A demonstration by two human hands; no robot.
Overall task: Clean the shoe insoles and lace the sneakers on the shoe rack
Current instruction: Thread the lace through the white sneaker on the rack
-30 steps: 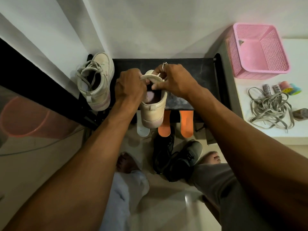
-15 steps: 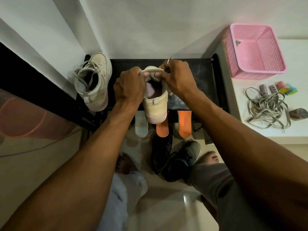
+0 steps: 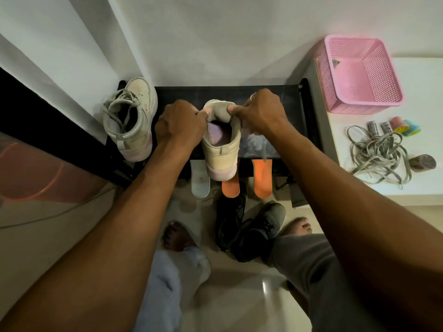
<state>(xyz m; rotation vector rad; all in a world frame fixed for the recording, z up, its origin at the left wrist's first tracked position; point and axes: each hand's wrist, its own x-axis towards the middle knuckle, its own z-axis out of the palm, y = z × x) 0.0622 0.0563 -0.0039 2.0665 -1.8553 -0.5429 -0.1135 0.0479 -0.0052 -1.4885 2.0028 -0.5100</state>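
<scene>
Pinching tongue of beige high-top sneaker, left hand, right hand fingers curled; risks tipping off black rack if tugged.

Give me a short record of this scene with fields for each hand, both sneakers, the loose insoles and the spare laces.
left hand: pinches the tongue of the held sneaker
right hand: pinches the same tongue from the other side
held sneaker: above the shoe rack, heel towards the person, purple insole inside
laced sneaker: at the rack's left end
loose insoles: white insole, orange insole, second orange insole, below the rack's front edge
spare laces: piled right of the rack, near the pink basket
</scene>
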